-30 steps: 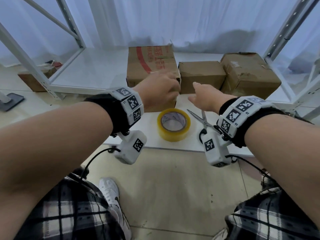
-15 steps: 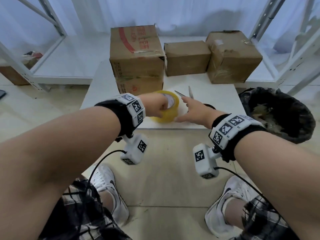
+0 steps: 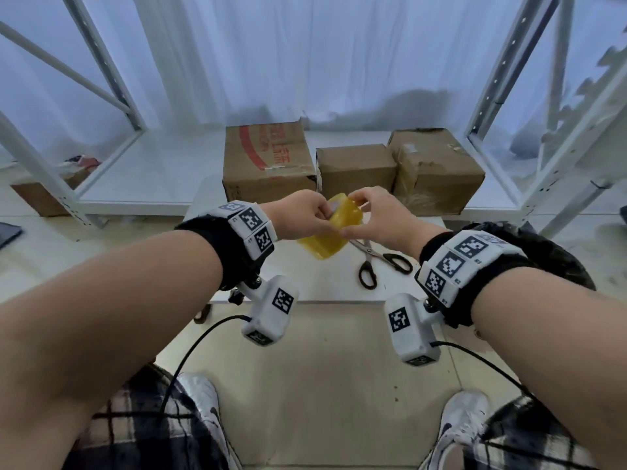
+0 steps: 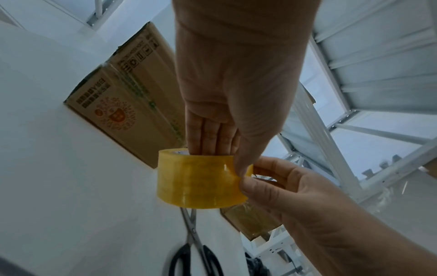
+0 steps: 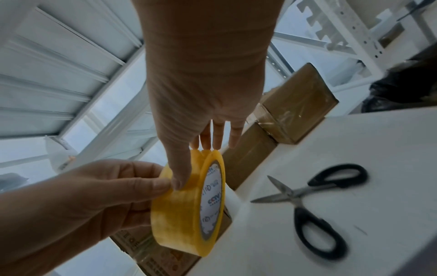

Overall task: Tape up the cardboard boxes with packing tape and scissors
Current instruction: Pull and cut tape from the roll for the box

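Yellow packing tape roll now lifted off table, being held in air between both hands; half a second ago it was lying flat on table. Left hand gripping roll, fingers through core. Right hand pinching roll's outer wrap with thumb and fingers, likely seeking tape end. Scissors lying untouched on table, near right. Three cardboard boxes sitting at far edge, flaps closed; contents not visible. Dark bin at right, contents unclear.
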Tool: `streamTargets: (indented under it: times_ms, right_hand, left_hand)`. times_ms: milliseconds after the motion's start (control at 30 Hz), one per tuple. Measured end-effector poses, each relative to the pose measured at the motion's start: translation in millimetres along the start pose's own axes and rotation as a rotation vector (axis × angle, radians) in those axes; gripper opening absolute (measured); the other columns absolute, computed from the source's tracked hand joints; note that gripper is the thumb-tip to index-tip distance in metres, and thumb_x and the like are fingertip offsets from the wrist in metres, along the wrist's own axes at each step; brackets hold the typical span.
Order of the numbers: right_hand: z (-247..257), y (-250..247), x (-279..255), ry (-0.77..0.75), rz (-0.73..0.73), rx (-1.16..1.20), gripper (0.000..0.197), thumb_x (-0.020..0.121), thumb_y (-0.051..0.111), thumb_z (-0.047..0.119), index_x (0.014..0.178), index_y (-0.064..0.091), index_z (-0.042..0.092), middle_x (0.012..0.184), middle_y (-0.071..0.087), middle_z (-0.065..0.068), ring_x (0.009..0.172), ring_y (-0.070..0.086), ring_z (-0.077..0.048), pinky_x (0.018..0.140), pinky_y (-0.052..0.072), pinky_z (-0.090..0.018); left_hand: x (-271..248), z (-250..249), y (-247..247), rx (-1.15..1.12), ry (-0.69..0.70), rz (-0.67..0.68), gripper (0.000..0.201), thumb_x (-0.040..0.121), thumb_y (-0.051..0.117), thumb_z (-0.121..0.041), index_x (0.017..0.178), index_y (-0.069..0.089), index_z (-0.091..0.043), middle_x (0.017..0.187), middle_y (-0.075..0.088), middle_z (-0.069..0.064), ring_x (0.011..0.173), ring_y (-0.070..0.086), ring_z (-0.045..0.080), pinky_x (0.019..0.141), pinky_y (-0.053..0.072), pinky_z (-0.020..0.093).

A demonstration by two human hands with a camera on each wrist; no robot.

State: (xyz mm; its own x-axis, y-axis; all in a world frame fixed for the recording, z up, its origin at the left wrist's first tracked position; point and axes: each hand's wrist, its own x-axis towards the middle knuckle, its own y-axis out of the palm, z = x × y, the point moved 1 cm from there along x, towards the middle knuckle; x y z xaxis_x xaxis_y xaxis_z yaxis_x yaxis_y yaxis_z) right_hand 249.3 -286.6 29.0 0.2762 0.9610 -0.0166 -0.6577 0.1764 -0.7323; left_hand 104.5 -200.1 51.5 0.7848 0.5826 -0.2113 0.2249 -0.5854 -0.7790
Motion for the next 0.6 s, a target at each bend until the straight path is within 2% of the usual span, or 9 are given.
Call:
streamTargets:
  times_ms: [67, 133, 200, 333, 533, 600]
  right_hand:
    - [7, -9, 2, -0.023, -0.005, -0.025, 0.067, 0.075, 0.081, 0.029, 0.131, 0.049, 0.011, 0.127, 0.048, -0.006, 0.115, 0.05, -0.019, 0.09, 0.044, -0.027]
    - [12, -15, 4, -0.042, -0.024, -0.035, 0.064, 0.075, 0.081, 0.028, 0.129, 0.051, 0.011, 0.124, 0.051, -0.005, 0.112, 0.051, -0.018, 0.091, 0.044, -0.026]
    - [16, -19, 6, -0.054, -0.024, -0.049, 0.061, 0.076, 0.08, 0.027, 0.127, 0.052, 0.011, 0.122, 0.053, -0.005, 0.11, 0.052, -0.017, 0.092, 0.044, -0.026]
    - [20, -26, 9, -0.067, -0.021, -0.073, 0.057, 0.076, 0.08, 0.027, 0.123, 0.054, 0.011, 0.116, 0.054, -0.005, 0.105, 0.055, -0.019, 0.093, 0.049, -0.031]
    - [21, -23, 16, -0.076, -0.03, -0.069, 0.05, 0.076, 0.08, 0.025, 0.118, 0.057, 0.01, 0.106, 0.054, -0.003, 0.092, 0.052, -0.013, 0.077, 0.043, -0.02]
    - [18, -18, 19, -0.063, -0.022, -0.057, 0.047, 0.075, 0.08, 0.026, 0.115, 0.058, 0.011, 0.103, 0.054, -0.002, 0.089, 0.051, -0.011, 0.076, 0.043, -0.02]
  left_hand:
    - [1, -3, -6, -0.062, -0.006, -0.006, 0.028, 0.088, 0.067, -0.025, 0.105, 0.064, -0.002, 0.104, 0.067, 0.019, 0.083, 0.06, 0.023, 0.082, 0.053, 0.037]
    - [1, -6, -10, -0.112, -0.014, -0.003, 0.031, 0.088, 0.067, -0.026, 0.107, 0.063, -0.002, 0.106, 0.067, 0.019, 0.093, 0.064, 0.027, 0.088, 0.053, 0.041]
    - [3, -8, -15, -0.123, -0.016, 0.004, 0.032, 0.089, 0.066, -0.027, 0.109, 0.063, -0.003, 0.107, 0.066, 0.015, 0.099, 0.064, 0.027, 0.092, 0.053, 0.041]
    - [6, -10, -22, -0.156, -0.019, -0.001, 0.033, 0.089, 0.065, -0.028, 0.11, 0.064, -0.002, 0.107, 0.066, 0.015, 0.1, 0.064, 0.027, 0.093, 0.052, 0.043]
    - [11, 0, -20, -0.22, -0.044, -0.026, 0.031, 0.09, 0.065, -0.028, 0.11, 0.064, -0.004, 0.108, 0.067, 0.015, 0.101, 0.064, 0.029, 0.093, 0.053, 0.043]
    - [12, 3, -18, -0.222, -0.054, -0.018, 0.031, 0.09, 0.064, -0.028, 0.109, 0.065, -0.003, 0.109, 0.066, 0.018, 0.102, 0.064, 0.03, 0.093, 0.053, 0.042]
